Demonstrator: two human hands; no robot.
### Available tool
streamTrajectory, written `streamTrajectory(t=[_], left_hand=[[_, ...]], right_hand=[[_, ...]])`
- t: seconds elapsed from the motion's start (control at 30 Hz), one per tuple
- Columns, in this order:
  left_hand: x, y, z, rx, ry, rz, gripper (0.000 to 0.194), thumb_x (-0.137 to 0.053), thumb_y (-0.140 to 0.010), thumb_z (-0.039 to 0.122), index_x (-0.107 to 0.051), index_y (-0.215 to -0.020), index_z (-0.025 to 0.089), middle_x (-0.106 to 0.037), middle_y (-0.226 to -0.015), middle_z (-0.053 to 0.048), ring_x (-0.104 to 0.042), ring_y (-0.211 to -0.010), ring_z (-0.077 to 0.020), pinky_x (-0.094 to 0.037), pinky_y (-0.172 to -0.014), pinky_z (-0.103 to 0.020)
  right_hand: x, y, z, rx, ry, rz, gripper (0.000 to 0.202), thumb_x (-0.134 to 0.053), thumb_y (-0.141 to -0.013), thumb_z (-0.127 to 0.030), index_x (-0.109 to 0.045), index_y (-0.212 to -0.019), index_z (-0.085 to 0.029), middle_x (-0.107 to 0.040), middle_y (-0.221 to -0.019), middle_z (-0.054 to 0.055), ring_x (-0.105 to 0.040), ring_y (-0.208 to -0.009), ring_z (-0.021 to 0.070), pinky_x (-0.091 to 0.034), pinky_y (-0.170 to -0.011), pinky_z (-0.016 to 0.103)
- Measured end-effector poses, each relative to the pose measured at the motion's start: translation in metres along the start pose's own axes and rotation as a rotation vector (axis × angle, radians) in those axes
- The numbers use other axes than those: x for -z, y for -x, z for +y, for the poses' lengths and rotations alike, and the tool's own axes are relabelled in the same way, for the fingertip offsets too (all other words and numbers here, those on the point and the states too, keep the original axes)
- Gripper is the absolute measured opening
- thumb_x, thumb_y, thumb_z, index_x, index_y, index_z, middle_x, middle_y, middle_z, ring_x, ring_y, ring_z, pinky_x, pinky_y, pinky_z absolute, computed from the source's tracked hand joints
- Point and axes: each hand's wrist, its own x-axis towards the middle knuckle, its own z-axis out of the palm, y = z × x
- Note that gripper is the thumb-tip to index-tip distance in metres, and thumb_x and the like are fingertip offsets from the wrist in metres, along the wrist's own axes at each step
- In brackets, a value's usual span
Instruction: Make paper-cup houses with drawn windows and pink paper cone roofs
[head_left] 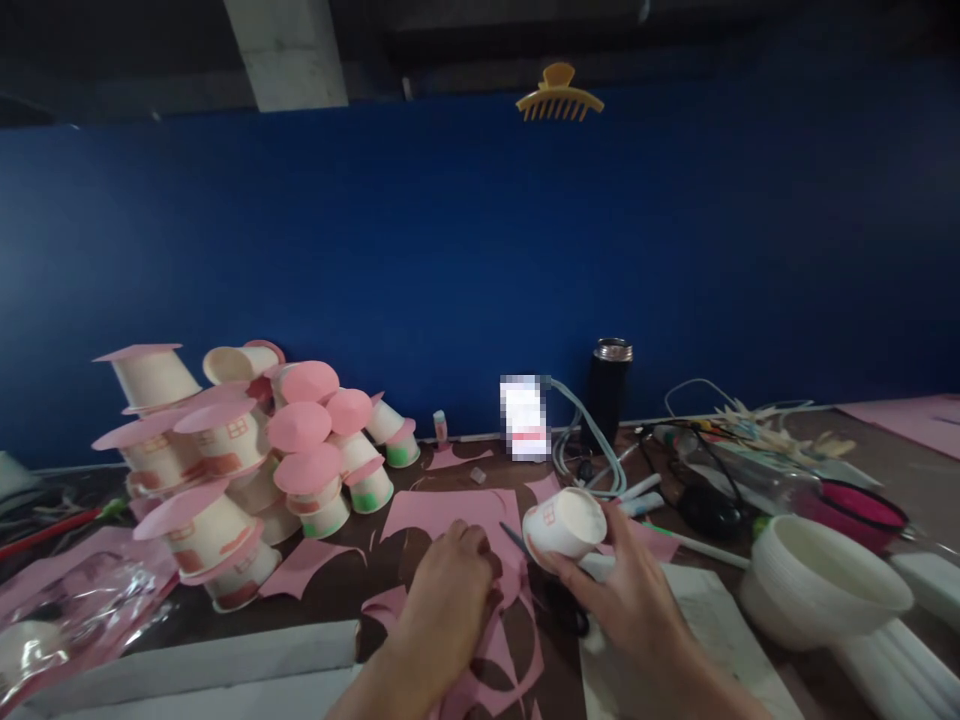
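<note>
A small white paper cup [564, 527] with a red window drawn on its side is tilted in my right hand [637, 590], thumb and fingers around it, one round end facing up and right. My left hand [454, 585] rests over cut pink paper [420, 512], its fingers curled down; the fingertips and whatever is in them are hidden. Between the hands lie scissors [568, 605] with dark handles, the blade pointing up and left. Pink paper scraps with rounded cut-outs [510, 650] spread below and around my left hand.
At left stand stacked paper cups with pink paper roofs [225, 430]. A phone [525, 418], its screen blurred, and a black bottle [609, 390] are at the back. At right are stacked white bowls [817, 585], a pink-and-black bowl [859, 515] and cables. A white box edge [225, 655] lies front left.
</note>
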Motion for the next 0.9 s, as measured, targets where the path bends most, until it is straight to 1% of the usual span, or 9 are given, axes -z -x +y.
streamTrajectory(t=[0.1, 0.13, 0.2, 0.3, 0.4, 0.6, 0.73, 0.9], left_hand=[[-0.002, -0.004, 0.016, -0.057, -0.145, -0.117, 0.012, -0.059, -0.082, 0.019, -0.071, -0.08, 0.017, -0.065, -0.091, -0.01, -0.053, -0.096, -0.0276, -0.04, -0.077, -0.039], [-0.004, -0.006, 0.019, -0.079, -0.168, -0.151, 0.013, -0.059, -0.083, 0.02, -0.071, -0.08, 0.016, -0.066, -0.089, -0.011, -0.054, -0.095, -0.0281, -0.04, -0.076, -0.039], [-0.01, -0.01, 0.02, -0.111, -0.198, -0.179, 0.014, -0.061, -0.083, 0.022, -0.073, -0.082, 0.014, -0.066, -0.086, -0.012, -0.054, -0.095, -0.0289, -0.04, -0.073, -0.039], [-0.018, -0.012, 0.018, -0.127, -0.223, -0.185, 0.013, -0.063, -0.081, 0.021, -0.074, -0.08, 0.014, -0.066, -0.084, -0.014, -0.054, -0.094, -0.0288, -0.039, -0.07, -0.038], [-0.022, -0.011, 0.018, -0.148, -0.237, -0.175, 0.012, -0.063, -0.08, 0.018, -0.074, -0.076, 0.016, -0.066, -0.081, -0.015, -0.053, -0.092, -0.0273, -0.037, -0.069, -0.036], [-0.024, -0.009, 0.023, -0.172, -0.255, -0.136, 0.011, -0.063, -0.077, 0.018, -0.074, -0.078, 0.016, -0.064, -0.082, -0.015, -0.051, -0.089, -0.027, -0.034, -0.066, -0.035], [-0.025, -0.01, 0.024, -0.186, -0.26, -0.14, 0.013, -0.062, -0.078, 0.02, -0.073, -0.082, 0.014, -0.064, -0.082, -0.015, -0.051, -0.088, -0.0268, -0.035, -0.067, -0.035], [-0.02, -0.013, 0.026, -0.167, -0.277, -0.153, 0.016, -0.057, -0.082, 0.019, -0.071, -0.087, 0.012, -0.064, -0.086, -0.015, -0.053, -0.088, -0.0261, -0.037, -0.067, -0.034]], right_hand=[[0.001, 0.001, 0.001, 0.008, 0.004, -0.012, 0.051, -0.063, -0.076, -0.046, -0.047, -0.118, -0.023, -0.065, -0.109, 0.007, -0.064, -0.095, 0.0258, -0.05, -0.081, 0.037], [0.001, 0.001, 0.001, 0.005, 0.005, -0.013, 0.05, -0.063, -0.076, -0.046, -0.047, -0.118, -0.023, -0.065, -0.109, 0.006, -0.064, -0.096, 0.0256, -0.05, -0.081, 0.037], [0.001, 0.002, 0.0, 0.001, 0.004, -0.015, 0.049, -0.064, -0.076, -0.045, -0.047, -0.116, -0.024, -0.065, -0.109, 0.005, -0.064, -0.096, 0.025, -0.05, -0.081, 0.036], [0.002, 0.001, -0.001, -0.004, 0.003, -0.014, 0.049, -0.065, -0.075, -0.045, -0.047, -0.116, -0.024, -0.065, -0.109, 0.005, -0.064, -0.096, 0.0247, -0.051, -0.08, 0.035], [0.002, 0.0, -0.002, -0.018, 0.005, -0.005, 0.049, -0.065, -0.075, -0.045, -0.047, -0.116, -0.024, -0.066, -0.108, 0.005, -0.064, -0.095, 0.0241, -0.051, -0.079, 0.034], [0.003, 0.001, -0.003, -0.003, 0.024, 0.015, 0.049, -0.065, -0.075, -0.046, -0.048, -0.115, -0.025, -0.067, -0.105, 0.004, -0.065, -0.091, 0.0236, -0.051, -0.078, 0.034], [0.003, 0.002, -0.001, 0.007, 0.013, 0.0, 0.048, -0.066, -0.075, -0.045, -0.048, -0.115, -0.025, -0.066, -0.106, 0.004, -0.065, -0.093, 0.0238, -0.051, -0.08, 0.035], [0.001, 0.003, 0.002, 0.019, 0.035, 0.004, 0.048, -0.066, -0.076, -0.043, -0.047, -0.116, -0.025, -0.065, -0.107, 0.005, -0.066, -0.09, 0.0248, -0.051, -0.077, 0.035]])
